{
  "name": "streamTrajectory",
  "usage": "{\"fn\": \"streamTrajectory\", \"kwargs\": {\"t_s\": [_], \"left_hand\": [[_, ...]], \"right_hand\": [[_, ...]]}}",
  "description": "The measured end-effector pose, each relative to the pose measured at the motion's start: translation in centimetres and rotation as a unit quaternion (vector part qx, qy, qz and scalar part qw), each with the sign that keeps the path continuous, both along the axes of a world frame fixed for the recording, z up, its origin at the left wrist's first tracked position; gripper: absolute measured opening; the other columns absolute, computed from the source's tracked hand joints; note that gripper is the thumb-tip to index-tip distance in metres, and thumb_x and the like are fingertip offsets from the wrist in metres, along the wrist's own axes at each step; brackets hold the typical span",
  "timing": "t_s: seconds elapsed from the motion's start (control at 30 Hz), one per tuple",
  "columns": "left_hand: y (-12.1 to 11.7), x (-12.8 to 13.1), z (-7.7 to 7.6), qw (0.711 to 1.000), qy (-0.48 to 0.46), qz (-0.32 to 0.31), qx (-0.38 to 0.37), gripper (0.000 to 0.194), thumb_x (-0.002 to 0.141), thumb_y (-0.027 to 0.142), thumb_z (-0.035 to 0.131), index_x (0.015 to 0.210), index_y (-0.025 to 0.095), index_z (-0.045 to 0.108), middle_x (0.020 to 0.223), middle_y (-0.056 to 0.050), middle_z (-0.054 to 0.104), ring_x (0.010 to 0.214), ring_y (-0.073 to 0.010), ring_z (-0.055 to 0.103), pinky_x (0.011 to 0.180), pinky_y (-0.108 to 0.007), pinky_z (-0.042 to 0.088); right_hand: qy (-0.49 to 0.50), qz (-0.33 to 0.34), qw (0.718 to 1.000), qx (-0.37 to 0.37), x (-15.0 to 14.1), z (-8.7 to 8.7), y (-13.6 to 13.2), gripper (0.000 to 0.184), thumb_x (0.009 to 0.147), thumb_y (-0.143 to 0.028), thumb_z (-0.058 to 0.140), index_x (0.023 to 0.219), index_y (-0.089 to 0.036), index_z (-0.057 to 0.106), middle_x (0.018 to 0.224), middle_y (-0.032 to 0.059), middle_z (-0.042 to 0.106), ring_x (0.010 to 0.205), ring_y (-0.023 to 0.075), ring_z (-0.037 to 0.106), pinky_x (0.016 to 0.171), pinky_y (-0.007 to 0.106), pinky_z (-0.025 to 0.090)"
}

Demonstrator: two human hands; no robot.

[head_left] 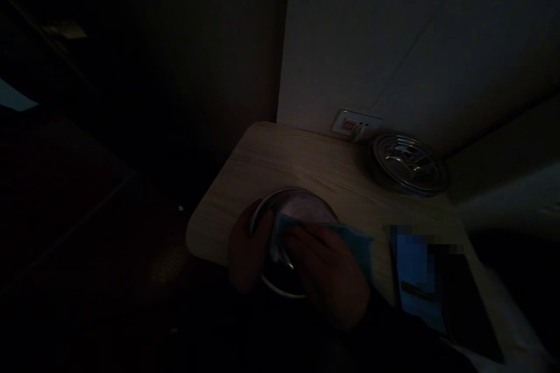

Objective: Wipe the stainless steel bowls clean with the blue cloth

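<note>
A round metal plate (312, 205) with a shiny rim lies near the front edge of the wooden table. My left hand (247, 250) grips its left rim, the thumb over the inner side. My right hand (326, 271) presses a blue cloth (356, 245) against the plate's inside, fingers bent over the fabric. Part of the cloth hangs out to the right, beyond the plate's rim. Dim light hides the lower part of the plate and both sleeves.
Several stacked metal plates (409, 164) stand at the table's back right, by the wall. Above the back edge sits a wall socket (356, 123). A dark flat object with a partly blurred blue surface (411, 262) lies at the right. The wooden tabletop (284, 151) has rounded corners.
</note>
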State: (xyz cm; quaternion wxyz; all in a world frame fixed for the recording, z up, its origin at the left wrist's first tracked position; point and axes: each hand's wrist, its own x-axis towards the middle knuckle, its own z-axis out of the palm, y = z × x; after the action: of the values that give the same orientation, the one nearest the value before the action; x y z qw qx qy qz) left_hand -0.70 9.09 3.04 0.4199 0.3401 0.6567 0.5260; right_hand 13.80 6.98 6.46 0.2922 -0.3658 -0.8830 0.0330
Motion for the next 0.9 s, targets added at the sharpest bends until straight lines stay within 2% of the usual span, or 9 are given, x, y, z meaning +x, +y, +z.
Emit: {"fn": "streamTrajectory", "kwargs": {"t_s": [0.1,0.23,0.43,0.6,0.77,0.9], "left_hand": [[0.1,-0.1,0.0,1.0,0.014,-0.003,-0.002,0.042,0.075,0.042,0.054,0.105,0.013,0.061,0.103,-0.009,0.066,0.095,-0.0209,0.06,0.087,-0.033,0.044],[0.1,0.0,-0.1,1.0,-0.015,-0.002,0.015,0.045,0.074,0.044,0.055,0.107,0.014,0.059,0.105,-0.008,0.066,0.097,-0.0204,0.059,0.086,-0.031,0.045],[0.0,0.0,0.0,1.0,0.018,0.013,-0.002,0.043,0.074,0.042,0.054,0.105,0.013,0.06,0.104,-0.009,0.066,0.095,-0.0217,0.06,0.086,-0.033,0.045],[-0.1,0.1,-0.1,1.0,-0.008,0.009,0.018,0.043,0.075,0.044,0.054,0.106,0.016,0.06,0.106,-0.008,0.066,0.098,-0.0209,0.059,0.086,-0.032,0.044],[-0.2,0.2,0.0,1.0,0.004,0.019,0.008,0.043,0.075,0.042,0.054,0.106,0.013,0.06,0.105,-0.01,0.066,0.095,-0.0212,0.06,0.085,-0.033,0.045],[-0.2,0.3,-0.1,0.999,-0.01,0.03,0.003,0.046,0.074,0.043,0.054,0.107,0.012,0.059,0.106,-0.01,0.065,0.097,-0.0215,0.059,0.085,-0.032,0.045]], "right_hand": [[0.0,-0.005,1.0,0.0,-0.2,0.0,-0.3,0.028,0.09,-0.018,0.039,0.102,-0.015,0.064,0.106,0.0052,0.067,0.093,0.0204,0.058,0.079,0.034,0.052],[-0.015,-0.003,1.0,0.008,0.5,0.0,-1.4,0.027,0.091,-0.017,0.039,0.101,-0.016,0.064,0.102,0.0033,0.069,0.091,0.0184,0.059,0.074,0.03,0.053],[0.004,0.016,1.0,0.0,-0.2,0.0,0.4,0.027,0.09,-0.018,0.039,0.103,-0.014,0.063,0.107,0.0055,0.066,0.095,0.0208,0.057,0.081,0.035,0.051],[-0.01,0.011,1.0,0.011,0.8,-0.1,-0.9,0.027,0.091,-0.017,0.038,0.101,-0.016,0.063,0.101,0.0036,0.069,0.09,0.0181,0.059,0.074,0.03,0.052],[0.006,0.019,1.0,-0.007,0.0,0.3,0.2,0.026,0.09,-0.017,0.04,0.101,-0.012,0.063,0.104,0.006,0.067,0.092,0.0204,0.057,0.078,0.034,0.051],[-0.003,0.008,1.0,0.007,0.4,0.1,-0.6,0.026,0.09,-0.016,0.04,0.1,-0.013,0.064,0.102,0.004,0.068,0.09,0.0189,0.058,0.075,0.031,0.052]]}}
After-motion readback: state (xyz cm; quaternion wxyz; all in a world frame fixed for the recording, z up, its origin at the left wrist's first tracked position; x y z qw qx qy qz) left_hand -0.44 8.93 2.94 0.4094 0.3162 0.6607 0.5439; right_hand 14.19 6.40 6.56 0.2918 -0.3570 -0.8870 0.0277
